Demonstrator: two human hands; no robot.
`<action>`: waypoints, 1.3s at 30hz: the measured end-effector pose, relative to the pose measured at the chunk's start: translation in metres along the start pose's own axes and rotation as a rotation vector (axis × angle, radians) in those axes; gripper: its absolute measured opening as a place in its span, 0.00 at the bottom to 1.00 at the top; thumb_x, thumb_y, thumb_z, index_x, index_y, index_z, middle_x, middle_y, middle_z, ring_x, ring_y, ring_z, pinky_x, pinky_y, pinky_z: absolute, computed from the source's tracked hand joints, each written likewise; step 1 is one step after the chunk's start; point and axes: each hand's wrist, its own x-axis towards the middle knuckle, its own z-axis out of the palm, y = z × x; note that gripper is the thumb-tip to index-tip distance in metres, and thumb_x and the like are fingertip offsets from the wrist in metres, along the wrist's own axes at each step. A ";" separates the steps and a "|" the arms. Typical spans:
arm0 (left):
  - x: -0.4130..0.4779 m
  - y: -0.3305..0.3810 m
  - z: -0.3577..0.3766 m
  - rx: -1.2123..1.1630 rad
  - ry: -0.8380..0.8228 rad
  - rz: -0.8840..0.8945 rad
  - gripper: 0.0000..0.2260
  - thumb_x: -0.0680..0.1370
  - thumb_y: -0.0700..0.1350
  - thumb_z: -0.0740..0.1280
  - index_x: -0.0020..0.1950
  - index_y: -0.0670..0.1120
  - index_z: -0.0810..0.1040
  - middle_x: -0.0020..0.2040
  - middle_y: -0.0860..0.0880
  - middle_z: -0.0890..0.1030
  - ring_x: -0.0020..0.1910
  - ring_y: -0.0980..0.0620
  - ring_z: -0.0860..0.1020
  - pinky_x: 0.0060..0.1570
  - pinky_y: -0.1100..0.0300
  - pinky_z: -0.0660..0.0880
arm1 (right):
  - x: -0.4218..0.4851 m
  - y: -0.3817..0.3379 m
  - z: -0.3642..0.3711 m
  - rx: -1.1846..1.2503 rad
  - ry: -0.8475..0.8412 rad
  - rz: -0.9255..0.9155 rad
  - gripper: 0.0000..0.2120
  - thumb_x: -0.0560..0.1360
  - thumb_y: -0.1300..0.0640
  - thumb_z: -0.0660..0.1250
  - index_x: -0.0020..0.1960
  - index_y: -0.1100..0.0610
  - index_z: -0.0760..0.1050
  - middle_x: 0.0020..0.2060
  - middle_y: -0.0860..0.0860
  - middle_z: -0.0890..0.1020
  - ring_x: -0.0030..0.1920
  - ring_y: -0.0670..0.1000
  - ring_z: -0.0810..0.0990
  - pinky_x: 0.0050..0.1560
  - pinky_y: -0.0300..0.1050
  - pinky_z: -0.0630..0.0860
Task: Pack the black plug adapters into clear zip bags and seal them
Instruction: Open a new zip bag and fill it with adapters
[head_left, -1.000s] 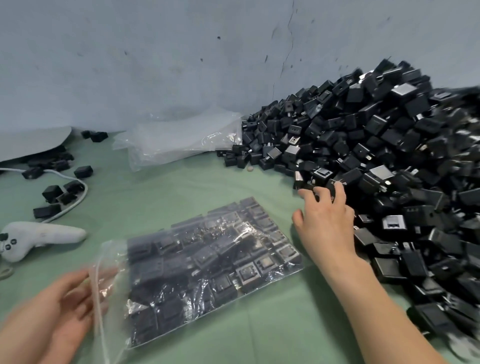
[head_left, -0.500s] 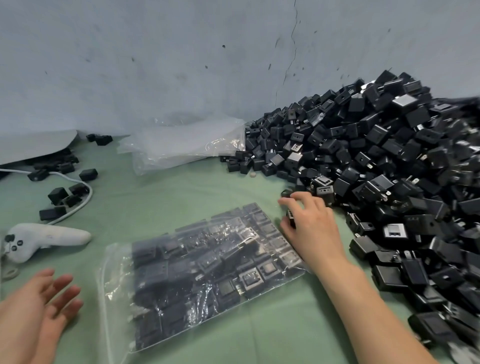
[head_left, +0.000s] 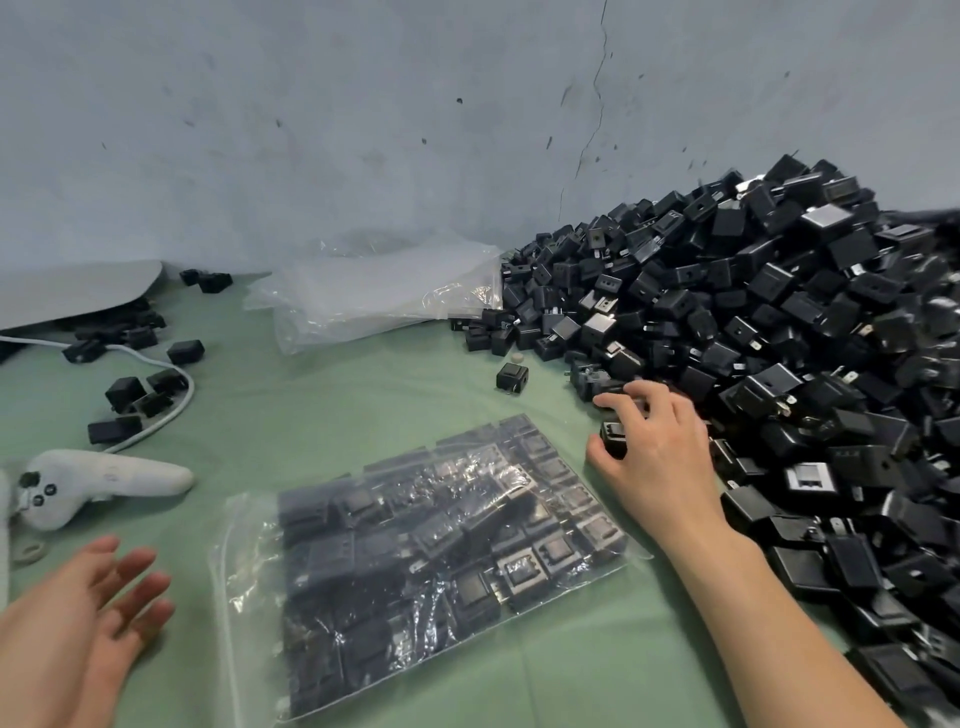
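Note:
A clear zip bag packed with rows of black plug adapters lies flat on the green table, its mouth toward the lower left. At the right rises a big heap of loose black adapters. My right hand sits at the heap's near edge, just past the bag's far right corner, fingers curled round a black adapter. My left hand hovers at the lower left beside the bag's mouth, palm up, fingers spread, holding nothing.
A stack of empty clear bags lies at the back by the wall. One lone adapter sits between bags and heap. A white controller, a white cable and scattered adapters occupy the left.
My left hand let go of the bag's mouth and drew back to the lower left. My right hand pulled back from the heap toward the bag's corner with an adapter in its fingers.

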 end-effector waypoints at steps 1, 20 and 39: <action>0.001 0.000 0.000 -0.004 -0.002 -0.001 0.15 0.86 0.42 0.48 0.43 0.53 0.66 0.40 0.49 0.74 0.17 0.63 0.73 0.19 0.70 0.70 | 0.001 0.001 0.001 -0.001 0.027 0.018 0.25 0.75 0.45 0.68 0.70 0.52 0.74 0.70 0.57 0.70 0.71 0.59 0.65 0.73 0.61 0.61; 0.032 0.001 0.009 -0.047 0.037 -0.005 0.13 0.85 0.41 0.51 0.46 0.53 0.70 0.43 0.49 0.73 0.38 0.52 0.70 0.19 0.68 0.72 | 0.011 -0.011 -0.006 -0.010 -0.384 0.046 0.25 0.74 0.32 0.60 0.64 0.45 0.65 0.63 0.46 0.76 0.68 0.59 0.68 0.63 0.57 0.68; 0.026 0.006 0.002 -0.055 0.052 0.005 0.13 0.84 0.41 0.53 0.47 0.54 0.71 0.43 0.49 0.74 0.36 0.53 0.73 0.20 0.70 0.73 | -0.019 0.006 -0.019 -0.145 -0.315 -0.010 0.26 0.72 0.26 0.56 0.52 0.46 0.73 0.57 0.45 0.73 0.67 0.56 0.67 0.61 0.54 0.72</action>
